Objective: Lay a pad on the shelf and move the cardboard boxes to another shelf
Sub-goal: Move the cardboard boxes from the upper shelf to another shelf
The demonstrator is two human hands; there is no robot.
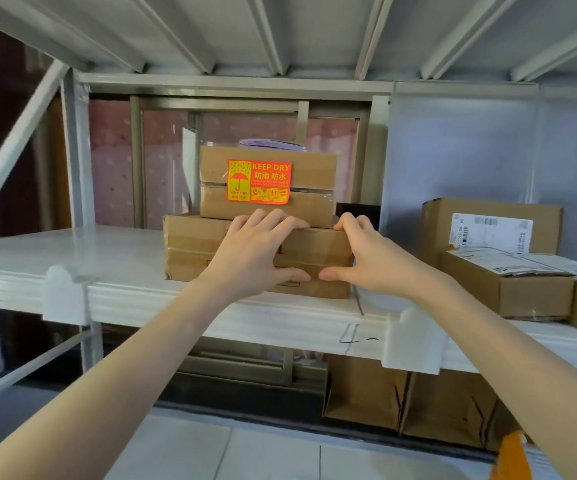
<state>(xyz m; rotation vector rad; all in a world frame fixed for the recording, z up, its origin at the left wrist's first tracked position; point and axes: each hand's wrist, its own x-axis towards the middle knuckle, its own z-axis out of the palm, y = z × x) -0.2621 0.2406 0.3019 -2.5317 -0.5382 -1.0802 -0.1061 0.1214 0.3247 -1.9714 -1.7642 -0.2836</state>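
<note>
Metal shelving unit (72, 140) with ribbed underside of the upper level overhead; its middle shelf carries a white pad (72, 258) that covers the board and wraps over the front edge, held by two white clips (62, 294). A handwritten mark (351, 334) shows on the pad's front face. Near the middle of the pad stands a stack of two cardboard boxes: a wide lower box (190, 244), taped across, and a smaller upper box (314, 174) set on it, bearing an orange "KEEP DRY" label (258, 181) with an umbrella symbol. A thin purple-white sheaf (271, 144) lies on top of the upper box. To the right on the same shelf, well apart from the stack, sit further cartons (494, 285) with white shipping labels; another brown carton (366, 393) stands on the level below. Left hand (256, 252): palm flat against the front of the lower box, fingers spread over its top edge at the foot of the upper box, thumb along the lower front. Right hand (366, 258): fingers hooked over the top right corner of the lower box, thumb pointing left toward the left thumb, the two thumbs just apart. Both hands are spread open on the box, not closed round it; the stack rests on the pad
</note>
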